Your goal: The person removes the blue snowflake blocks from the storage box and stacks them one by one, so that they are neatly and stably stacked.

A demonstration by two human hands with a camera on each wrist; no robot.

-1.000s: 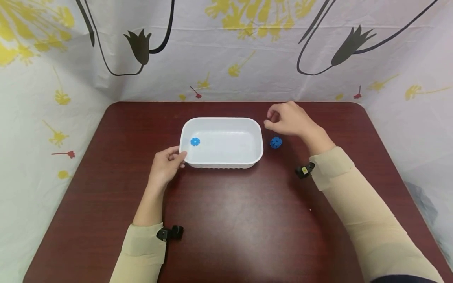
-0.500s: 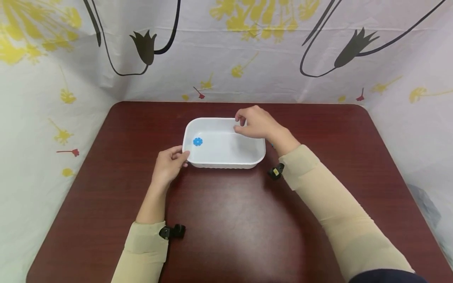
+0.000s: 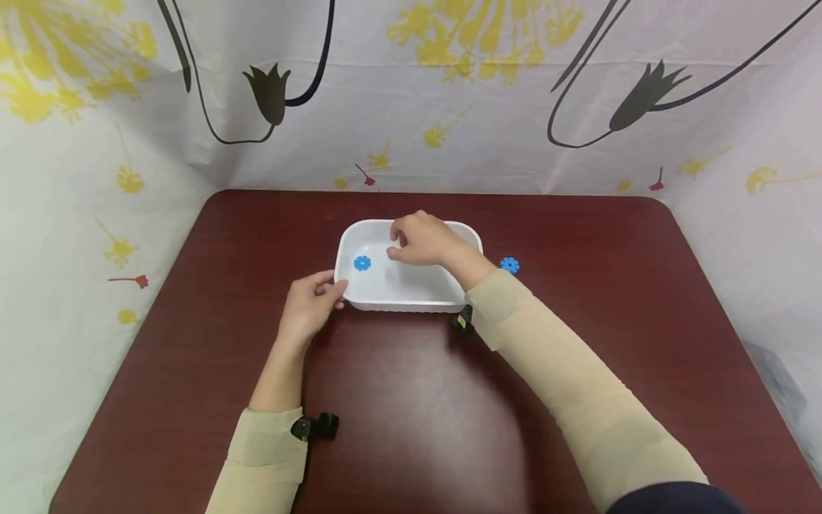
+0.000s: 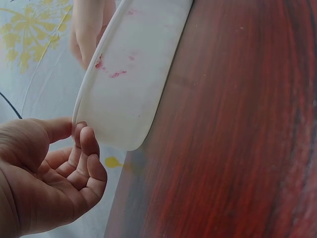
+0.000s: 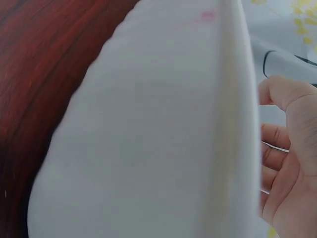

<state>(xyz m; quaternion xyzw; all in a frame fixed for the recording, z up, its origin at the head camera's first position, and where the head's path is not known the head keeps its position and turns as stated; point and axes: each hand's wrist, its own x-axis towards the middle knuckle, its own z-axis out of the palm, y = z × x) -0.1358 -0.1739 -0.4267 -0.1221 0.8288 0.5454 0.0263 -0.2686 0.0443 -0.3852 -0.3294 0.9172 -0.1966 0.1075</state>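
Note:
A white plastic tub point(image 3: 379, 290) sits toward the back of the table. Its left front corner is pinched at the rim between the thumb and fingers of my left hand point(image 3: 307, 307); the left wrist view shows this hand point(image 4: 54, 183) from below. Inside the tub, on the left, lies a blue snowflake-shaped plastic disc point(image 3: 362, 263). Above the tub's inside hovers my right hand point(image 3: 420, 239), fingers loosely bent, thumb apart, holding nothing, just right of that disc. A second blue snowflake disc point(image 3: 509, 265) lies on the table right of the tub, partly behind the right sleeve.
The dark red wooden table point(image 3: 398, 400) has rounded back corners. A white cloth point(image 3: 501, 157) with flower prints hangs behind it and along both sides. Each wrist carries a small black camera. Pink marks point(image 4: 118, 74) show on the tub's outer wall.
My right hand has moved left from beside the tub, past the disc on the table, to over the tub's inside. My left hand keeps its hold on the rim.

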